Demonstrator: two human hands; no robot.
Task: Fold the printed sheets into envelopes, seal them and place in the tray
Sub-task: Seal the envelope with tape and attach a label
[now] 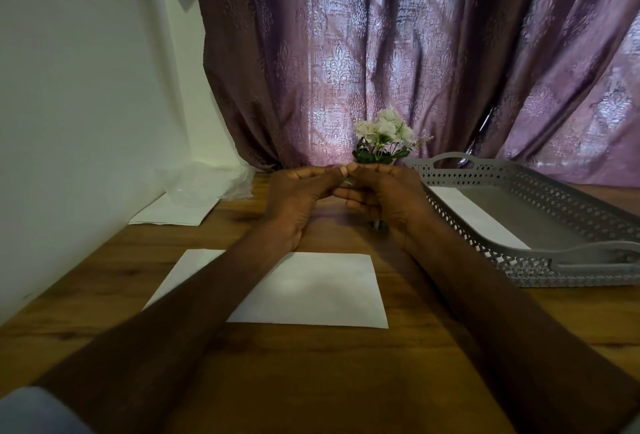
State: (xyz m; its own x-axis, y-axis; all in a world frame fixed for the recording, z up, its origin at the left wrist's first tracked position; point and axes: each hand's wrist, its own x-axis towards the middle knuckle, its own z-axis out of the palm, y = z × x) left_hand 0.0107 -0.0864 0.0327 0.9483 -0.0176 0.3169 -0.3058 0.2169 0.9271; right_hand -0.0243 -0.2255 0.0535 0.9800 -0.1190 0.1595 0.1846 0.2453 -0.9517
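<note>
A white folded sheet (311, 289) lies flat on the wooden table in front of me, partly under my forearms. Both hands are raised above the table beyond it and meet at the fingertips. My right hand (384, 196) curls round a small greyish object (347, 184) that is mostly hidden; a bit of it shows below the palm. My left hand (298, 194) pinches at the same object with thumb and forefinger. On the right stands a grey perforated tray (571, 260), and a white envelope (474, 217) lies inside it.
A stack of white sheets (173, 215) lies at the back left by the wall, under crumpled clear plastic (207, 180). A small bunch of white flowers (384, 139) stands behind my hands, in front of a purple curtain (381, 52).
</note>
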